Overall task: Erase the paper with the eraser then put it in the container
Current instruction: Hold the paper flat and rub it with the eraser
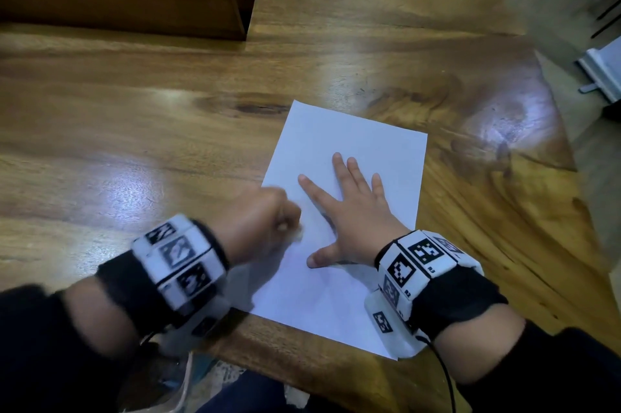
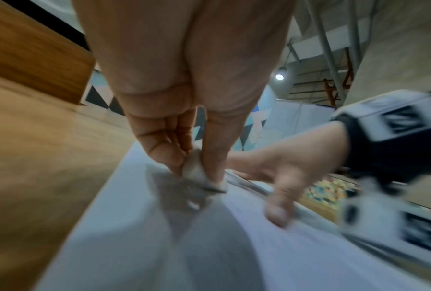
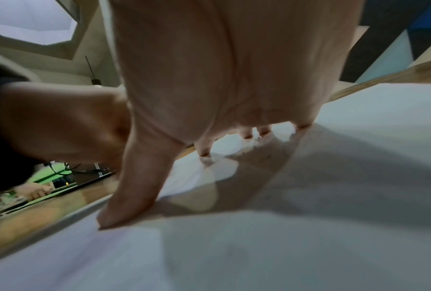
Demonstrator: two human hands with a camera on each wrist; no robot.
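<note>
A white sheet of paper [image 1: 353, 150] lies on the wooden table near its front edge. My right hand [image 1: 349, 207] lies flat on the sheet with fingers spread, pressing it down; the right wrist view shows the thumb and fingertips [image 3: 204, 151] on the paper [image 3: 259, 246]. My left hand [image 1: 265, 217] is at the paper's left edge, blurred, and pinches a small white eraser [image 2: 197, 171] between thumb and fingers. The eraser's lower end touches the paper [image 2: 134, 236]. Dark pencil marks [image 1: 331, 221] show between the two hands.
A long wooden open box [image 1: 127, 5] stands at the far left of the table. The table's right edge [image 1: 554, 130] runs diagonally, with floor and a white object [image 1: 605, 73] beyond it.
</note>
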